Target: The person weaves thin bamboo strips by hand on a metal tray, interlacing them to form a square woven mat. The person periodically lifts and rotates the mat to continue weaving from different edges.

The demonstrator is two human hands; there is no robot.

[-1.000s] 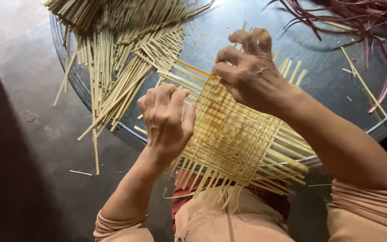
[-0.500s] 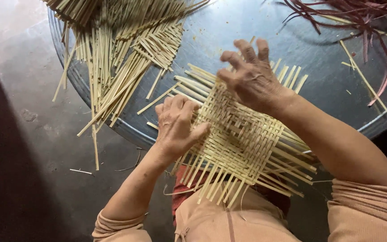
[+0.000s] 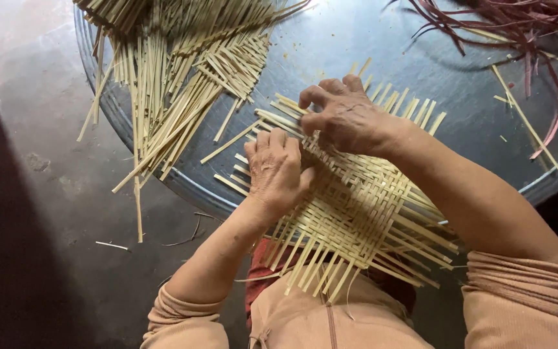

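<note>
**Hands pressed on a half-woven bamboo mat**

Bamboo strips cross each other in the woven mat [image 3: 356, 200], which lies half on the round metal tray [image 3: 369, 39] and half over your lap, its loose ends fanning out toward you and away from you.

Your left hand [image 3: 279, 171] lies palm down on the near left part of the weave, fingers spread flat and holding nothing, only pressing the strips.

Your right hand [image 3: 347, 116] sits just beyond it at the far left corner of the mat, fingers curled and narrow, the fingertips [image 3: 310, 97] pinching at the strip ends there. You cannot tell from this view which single strip they grip. The two hands are just beside each other, almost touching.

On the tray to your left, a loose heap of pale bamboo strips [image 3: 175, 71] spills over the rim toward the concrete floor [image 3: 40, 161], where a few stray slivers lie. At the far right of the tray lies a bundle of dark red strips [image 3: 518, 26], well apart from the mat.
</note>
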